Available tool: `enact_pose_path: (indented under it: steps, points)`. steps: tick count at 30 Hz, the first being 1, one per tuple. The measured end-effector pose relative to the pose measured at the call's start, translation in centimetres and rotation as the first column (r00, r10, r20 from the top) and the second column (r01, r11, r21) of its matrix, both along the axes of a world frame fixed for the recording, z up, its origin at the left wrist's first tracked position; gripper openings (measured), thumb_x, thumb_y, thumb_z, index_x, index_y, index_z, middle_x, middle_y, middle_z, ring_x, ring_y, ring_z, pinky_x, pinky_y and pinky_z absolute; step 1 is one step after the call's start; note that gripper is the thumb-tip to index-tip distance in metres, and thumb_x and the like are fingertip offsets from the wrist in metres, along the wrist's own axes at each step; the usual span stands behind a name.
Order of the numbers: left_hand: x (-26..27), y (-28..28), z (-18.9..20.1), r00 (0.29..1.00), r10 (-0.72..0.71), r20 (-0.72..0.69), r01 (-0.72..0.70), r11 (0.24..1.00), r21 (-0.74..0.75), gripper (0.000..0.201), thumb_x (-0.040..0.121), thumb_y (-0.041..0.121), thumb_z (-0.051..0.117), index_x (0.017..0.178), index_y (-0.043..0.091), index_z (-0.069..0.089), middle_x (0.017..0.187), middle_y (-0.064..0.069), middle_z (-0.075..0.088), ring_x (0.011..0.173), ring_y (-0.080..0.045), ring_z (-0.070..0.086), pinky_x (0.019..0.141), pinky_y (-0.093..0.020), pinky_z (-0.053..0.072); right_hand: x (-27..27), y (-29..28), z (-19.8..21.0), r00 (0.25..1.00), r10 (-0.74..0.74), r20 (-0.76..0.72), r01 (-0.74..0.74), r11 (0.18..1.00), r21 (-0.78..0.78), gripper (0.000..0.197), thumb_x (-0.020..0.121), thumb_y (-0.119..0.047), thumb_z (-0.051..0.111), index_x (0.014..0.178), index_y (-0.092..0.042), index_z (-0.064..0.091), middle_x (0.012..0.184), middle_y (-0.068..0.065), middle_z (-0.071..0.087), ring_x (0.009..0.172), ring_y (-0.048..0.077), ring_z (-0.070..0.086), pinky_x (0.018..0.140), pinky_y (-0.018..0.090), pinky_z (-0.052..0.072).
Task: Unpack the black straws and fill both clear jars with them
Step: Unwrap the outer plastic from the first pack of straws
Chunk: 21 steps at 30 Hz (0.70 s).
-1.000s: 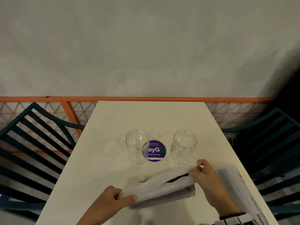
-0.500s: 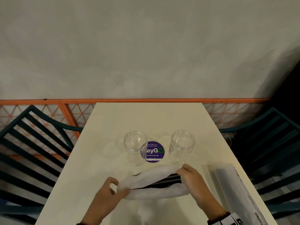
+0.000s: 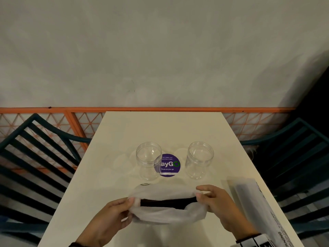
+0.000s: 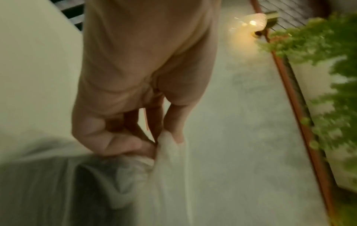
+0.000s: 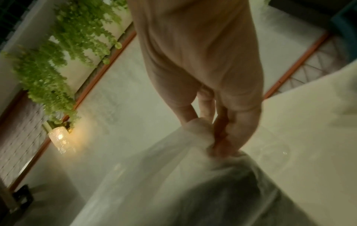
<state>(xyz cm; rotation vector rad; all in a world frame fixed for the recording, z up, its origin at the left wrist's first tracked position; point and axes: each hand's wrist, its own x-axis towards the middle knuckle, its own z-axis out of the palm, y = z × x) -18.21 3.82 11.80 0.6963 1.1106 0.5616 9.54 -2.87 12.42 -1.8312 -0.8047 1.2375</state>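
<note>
Two clear jars stand uncapped at mid-table, the left jar (image 3: 148, 160) and the right jar (image 3: 199, 159). In front of them a translucent white plastic bag (image 3: 165, 213) is held spread at its mouth, showing the black straws (image 3: 167, 202) lying inside. My left hand (image 3: 130, 204) pinches the bag's left rim (image 4: 170, 146) between thumb and fingers. My right hand (image 3: 201, 195) pinches the right rim (image 5: 201, 130). Both wrist views are blurred. The straws' ends are hidden by the plastic.
A purple round sticker (image 3: 168, 164) lies on the cream table (image 3: 160, 129) between the jars. A second white plastic pack (image 3: 252, 198) with printed text lies at the right edge. Dark teal slatted chairs (image 3: 33, 157) flank the table; an orange railing (image 3: 71, 111) runs behind.
Both hands have pulled the bag nearer to me and wider at its mouth, so more of the black straws shows. The jars have not moved.
</note>
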Motion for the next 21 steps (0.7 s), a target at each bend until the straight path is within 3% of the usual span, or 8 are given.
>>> enact_pose_path:
  steps: [2, 4, 8, 11, 14, 16, 18, 21]
  points:
    - [-0.2, 0.0, 0.3, 0.997, 0.021, 0.07, -0.015, 0.995, -0.095, 0.022, 0.07, 0.019, 0.063, 0.083, 0.004, 0.071, 0.071, -0.004, 0.062, 0.058, -0.012, 0.051, 0.05, -0.018, 0.046, 0.1, 0.0, -0.3, 0.999, -0.03, -0.028, 0.028, 0.999, -0.043, 0.012, 0.084, -0.012, 0.066, 0.096, -0.012, 0.065, 0.087, 0.014, 0.07, 0.08, 0.025, 0.063, 0.069, 0.029, 0.049]
    - [-0.5, 0.0, 0.7, 0.987, 0.063, 0.147, -0.034, 0.98, -0.194, 0.02, 0.072, 0.017, 0.06, 0.082, 0.002, 0.071, 0.067, -0.004, 0.06, 0.055, -0.012, 0.046, 0.044, -0.018, 0.044, 0.5, 0.0, -0.4, 0.986, -0.052, -0.157, 0.036, 0.994, -0.104, 0.009, 0.083, -0.013, 0.067, 0.091, -0.011, 0.062, 0.086, 0.012, 0.07, 0.073, 0.022, 0.059, 0.065, 0.028, 0.044]
    - [-0.6, -0.2, 1.0, 0.966, 0.172, 0.194, -0.113, 0.953, -0.282, 0.018, 0.07, 0.012, 0.057, 0.06, 0.004, 0.069, 0.065, -0.005, 0.047, 0.057, -0.013, 0.034, 0.043, -0.02, 0.044, 2.0, 0.2, 0.1, 0.774, -0.226, -0.592, 0.122, 0.97, -0.211, 0.014, 0.082, -0.012, 0.063, 0.074, -0.015, 0.051, 0.074, 0.005, 0.062, 0.058, 0.017, 0.051, 0.059, 0.028, 0.04]
    - [-0.1, -0.8, 0.9, 0.995, 0.05, 0.09, -0.035, 0.987, -0.158, 0.011, 0.063, 0.018, 0.074, 0.056, 0.01, 0.069, 0.062, -0.003, 0.052, 0.063, -0.014, 0.039, 0.048, -0.024, 0.048, 2.8, 0.1, 0.4, 0.712, -0.227, -0.664, 0.119, 0.972, -0.204, 0.01, 0.073, -0.017, 0.061, 0.075, -0.013, 0.053, 0.074, 0.004, 0.053, 0.06, 0.016, 0.044, 0.06, 0.027, 0.038]
    - [0.3, -1.0, 0.6, 0.981, -0.146, -0.13, 0.149, 0.989, 0.007, 0.038, 0.041, 0.036, 0.081, 0.064, 0.011, 0.067, 0.07, -0.002, 0.053, 0.073, -0.015, 0.047, 0.065, -0.023, 0.049, 3.0, 0.0, -0.3, 0.699, -0.237, -0.675, 0.13, 0.97, -0.206, 0.009, 0.089, -0.014, 0.048, 0.082, -0.011, 0.052, 0.079, 0.006, 0.056, 0.066, 0.016, 0.045, 0.057, 0.025, 0.035]
    - [0.5, -0.9, 0.4, 0.953, -0.185, -0.24, 0.205, 0.977, 0.062, 0.053, 0.034, 0.041, 0.085, 0.067, 0.01, 0.057, 0.074, -0.006, 0.045, 0.074, -0.017, 0.042, 0.066, -0.023, 0.041, 3.0, 0.0, -0.7, 0.719, -0.248, -0.649, 0.139, 0.966, -0.216, 0.016, 0.097, -0.014, 0.037, 0.092, -0.008, 0.051, 0.081, 0.008, 0.058, 0.065, 0.016, 0.046, 0.049, 0.023, 0.038]
    - [0.7, -0.7, -0.1, 0.931, -0.201, -0.303, 0.242, 0.965, 0.102, 0.055, 0.037, 0.044, 0.084, 0.071, 0.011, 0.055, 0.075, -0.009, 0.039, 0.071, -0.019, 0.035, 0.061, -0.023, 0.031, 2.7, -0.1, -0.6, 0.722, -0.23, -0.653, 0.135, 0.972, -0.193, 0.013, 0.096, -0.016, 0.039, 0.101, -0.008, 0.048, 0.082, 0.009, 0.057, 0.063, 0.016, 0.048, 0.042, 0.021, 0.041]
    - [1.5, -0.3, -0.5, 0.931, -0.046, -0.363, 0.113, 0.979, 0.168, 0.031, 0.062, 0.035, 0.076, 0.069, 0.011, 0.057, 0.069, -0.008, 0.042, 0.066, -0.018, 0.034, 0.058, -0.027, 0.027, 2.0, -0.2, 0.3, 0.714, -0.097, -0.693, 0.072, 0.995, -0.065, 0.02, 0.086, -0.007, 0.054, 0.1, -0.016, 0.044, 0.084, 0.013, 0.057, 0.057, 0.017, 0.056, 0.039, 0.022, 0.044]
